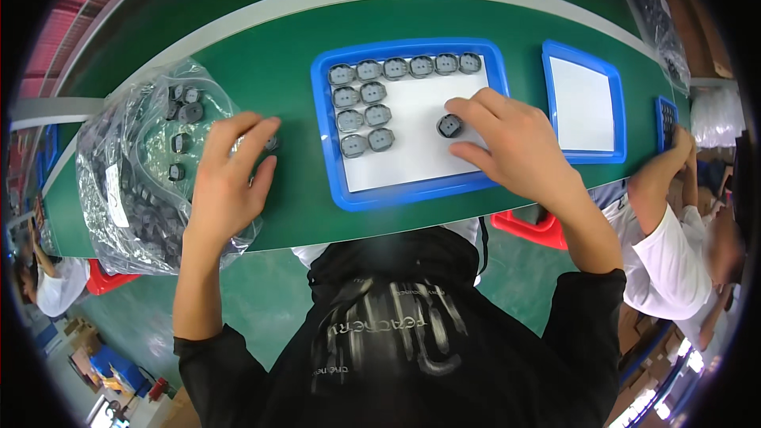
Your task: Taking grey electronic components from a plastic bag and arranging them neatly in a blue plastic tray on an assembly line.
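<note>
My right hand [515,143] is over the white-lined blue tray [342,190], thumb and fingers apart. Between its index finger and thumb sits a small dark grey plastic piece [449,126]; the index fingertip is close against it, and the thumb tip stands a little off. Similar rounded grey pieces with two small holes [380,139] fill the tray's far row and form two columns at its left. Left of the tray, my left hand [228,178] has its fingers spread above the green table. Another dark piece [272,143] shows partly between its index and thumb tips.
A clear plastic bag [103,214] full of dark pieces lies on the left, with a few loose pieces [181,143] at its mouth. To the right is a second blue tray [620,131] with a white lining. Farther right, a co-worker's arm [662,174] reaches toward a smaller blue tray [664,115].
</note>
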